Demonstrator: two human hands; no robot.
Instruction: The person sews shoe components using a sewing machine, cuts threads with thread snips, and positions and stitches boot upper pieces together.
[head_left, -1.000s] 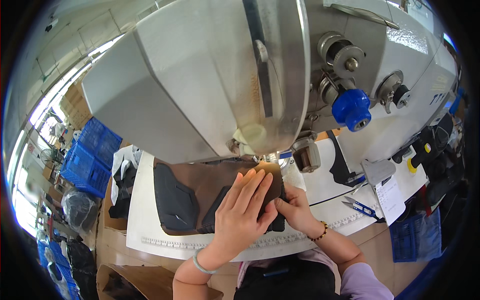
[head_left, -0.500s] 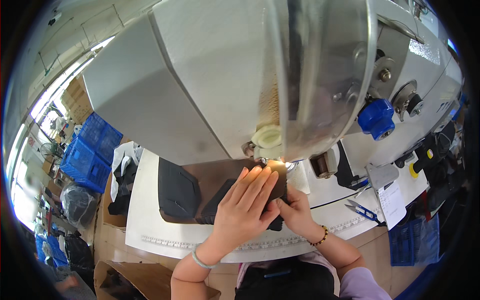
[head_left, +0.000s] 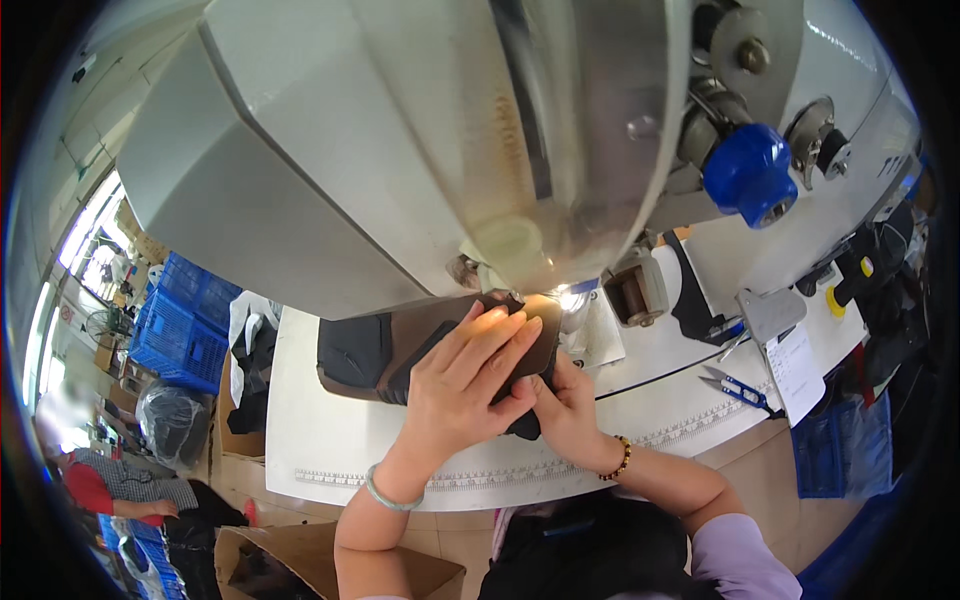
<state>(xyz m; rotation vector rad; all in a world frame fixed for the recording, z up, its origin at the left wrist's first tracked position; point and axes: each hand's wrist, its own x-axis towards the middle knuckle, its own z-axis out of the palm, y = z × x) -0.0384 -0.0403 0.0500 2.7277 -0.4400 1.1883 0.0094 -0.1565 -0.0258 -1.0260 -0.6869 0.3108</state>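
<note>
A black and brown sewn piece (head_left: 352,352) lies on the white table under the head of a big pale grey sewing machine (head_left: 330,170). Fingers stretched out, my left hand (head_left: 455,390) rests flat on the piece, its fingertips beside the lit needle area. My right hand (head_left: 570,412) pinches the piece's near right edge between thumb and fingers, close to the left thumb. Where the needle meets the piece is hidden by the machine's clear guard and my fingers.
A ruler strip (head_left: 480,478) runs along the curved edge of the white table (head_left: 340,440). Blue-handled thread snips (head_left: 740,390) lie at right, near a paper slip (head_left: 793,370). Blue crates (head_left: 180,330) and a cardboard box (head_left: 420,570) stand around. Another person's red sleeve (head_left: 85,487) shows lower left.
The whole view has shifted. My hands and the piece sit a little higher and further left in it, in nearly the same pose. Another person has come into sight at lower left.
</note>
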